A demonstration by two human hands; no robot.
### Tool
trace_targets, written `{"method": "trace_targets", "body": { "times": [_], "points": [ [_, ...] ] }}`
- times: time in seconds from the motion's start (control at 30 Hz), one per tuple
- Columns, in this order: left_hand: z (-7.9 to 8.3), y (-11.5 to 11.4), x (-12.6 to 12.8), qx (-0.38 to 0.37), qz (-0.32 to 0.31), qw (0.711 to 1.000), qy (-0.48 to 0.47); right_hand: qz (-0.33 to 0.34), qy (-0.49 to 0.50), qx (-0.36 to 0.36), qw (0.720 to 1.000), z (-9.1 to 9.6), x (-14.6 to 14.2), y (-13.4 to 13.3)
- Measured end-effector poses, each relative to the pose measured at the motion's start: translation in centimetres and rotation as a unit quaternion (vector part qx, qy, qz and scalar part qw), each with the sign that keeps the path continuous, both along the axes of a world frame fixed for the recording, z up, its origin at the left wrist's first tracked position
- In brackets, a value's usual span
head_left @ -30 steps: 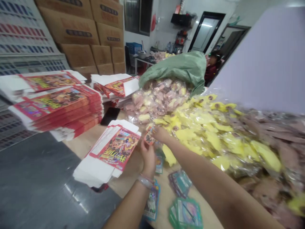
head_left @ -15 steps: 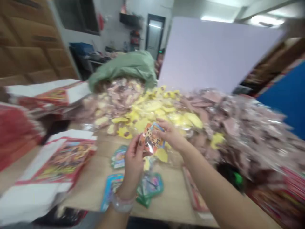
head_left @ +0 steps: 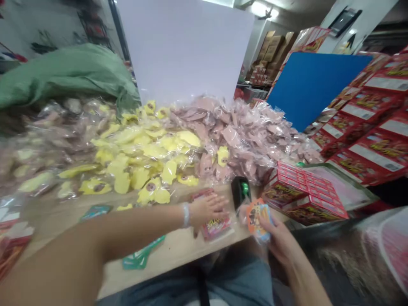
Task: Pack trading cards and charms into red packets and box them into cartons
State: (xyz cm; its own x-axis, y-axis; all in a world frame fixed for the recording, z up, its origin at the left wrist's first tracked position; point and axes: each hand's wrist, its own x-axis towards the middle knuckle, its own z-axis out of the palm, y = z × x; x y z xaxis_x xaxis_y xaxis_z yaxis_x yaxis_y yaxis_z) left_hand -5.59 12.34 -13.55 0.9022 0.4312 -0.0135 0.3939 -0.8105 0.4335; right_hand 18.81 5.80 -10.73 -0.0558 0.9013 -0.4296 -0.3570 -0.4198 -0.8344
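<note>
My left hand point(head_left: 208, 208) lies over a red printed packet point(head_left: 218, 229) near the front edge of the table, its fingers stretched out flat across it. A clear bracelet circles that wrist. Out past the table edge on the right, my right hand point(head_left: 278, 234) is closed on orange and blue printed cards point(head_left: 257, 219). Something pinkish in clear wrap shows at the cards' left side, too blurred to name. Between the hands, a little farther back, stands a black object with a green part point(head_left: 240, 193).
Behind lie heaps of bagged yellow shapes point(head_left: 149, 144) and bagged pink shapes point(head_left: 232, 131). Red boxes point(head_left: 304, 191) stand right, with a larger box stack point(head_left: 376, 123) beyond. Green-edged cards point(head_left: 140, 257) lie by my left forearm. A green sack point(head_left: 70, 72) rests back left.
The view has swung right. Both hands were at the cards over the table's middle; now my right hand alone holds them at the right, and my left has moved onto the red packet.
</note>
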Motion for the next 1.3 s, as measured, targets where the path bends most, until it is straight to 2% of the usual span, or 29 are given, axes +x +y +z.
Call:
{"method": "trace_targets", "body": {
  "times": [0.07,0.17,0.3,0.4,0.47,0.57,0.6,0.63,0.7,0.77,0.8,0.87,0.9,0.93,1.0,1.07,1.1,1.17,1.27,1.3],
  "points": [
    [-1.3,1.6,1.7,0.036,-0.047,0.995,0.078,-0.041,0.044,0.008,0.998,-1.9,-0.6,-1.0],
    [-1.4,2.4,2.8,0.065,0.019,0.994,0.087,-0.087,0.047,0.034,0.995,-4.5,-2.4,-1.0],
    [0.1,0.5,1.0,0.133,0.13,0.981,0.056,-0.065,-0.102,0.029,0.992,-6.6,-2.7,-0.7],
    [1.3,-1.1,-0.8,0.157,0.183,0.969,0.057,-0.013,-0.224,0.051,0.973,-6.8,-2.0,-0.4],
    [1.9,-1.9,-1.4,0.179,0.192,0.962,0.071,0.03,-0.301,0.082,0.95,-6.2,-2.0,-0.1],
    [2.6,-2.7,-1.3,0.21,0.187,0.955,0.095,0.09,-0.429,0.128,0.89,-4.6,-3.0,0.8],
    [2.8,-2.9,-1.1,0.212,0.188,0.954,0.097,0.108,-0.441,0.137,0.88,-4.0,-3.6,1.1],
    [3.0,-3.1,-0.9,0.208,0.196,0.954,0.094,0.118,-0.419,0.136,0.89,-3.3,-4.3,1.4],
    [3.3,-3.5,-0.6,0.193,0.223,0.952,0.08,0.12,-0.294,0.113,0.941,-2.0,-5.5,1.8],
    [3.5,-3.9,-0.2,0.176,0.269,0.945,0.063,0.072,-0.161,0.081,0.981,-1.0,-6.4,1.9],
    [3.5,-4.1,-0.1,0.167,0.297,0.939,0.054,0.03,-0.136,0.078,0.987,-0.6,-6.7,1.7],
    [3.6,-4.7,0.4,0.148,0.356,0.922,0.026,-0.021,-0.17,0.105,0.98,0.3,-6.8,1.2],
    [3.6,-5.1,0.8,0.138,0.38,0.914,0.005,-0.013,-0.201,0.13,0.971,0.7,-6.8,0.9],
    [3.6,-5.6,1.2,0.132,0.396,0.908,-0.019,0.026,-0.22,0.149,0.964,1.3,-6.8,0.6],
    [3.7,-6.7,2.3,0.129,0.405,0.903,-0.068,0.155,-0.205,0.142,0.956,2.7,-6.9,0.1],
    [3.8,-7.9,3.2,0.127,0.404,0.9,-0.105,0.254,-0.159,0.089,0.95,4.2,-7.1,0.0],
    [3.8,-8.5,3.5,0.123,0.405,0.898,-0.118,0.279,-0.145,0.058,0.948,4.9,-7.3,0.0],
    [3.8,-9.5,4.0,0.111,0.423,0.889,-0.137,0.275,-0.155,0.04,0.948,6.1,-7.5,0.2],
    [3.7,-10.3,4.3,0.103,0.471,0.862,-0.156,0.218,-0.186,0.096,0.953,7.1,-7.8,0.1],
    [3.7,-10.5,4.3,0.106,0.483,0.854,-0.162,0.222,-0.188,0.106,0.951,7.3,-7.8,-0.1]
  ]
}}
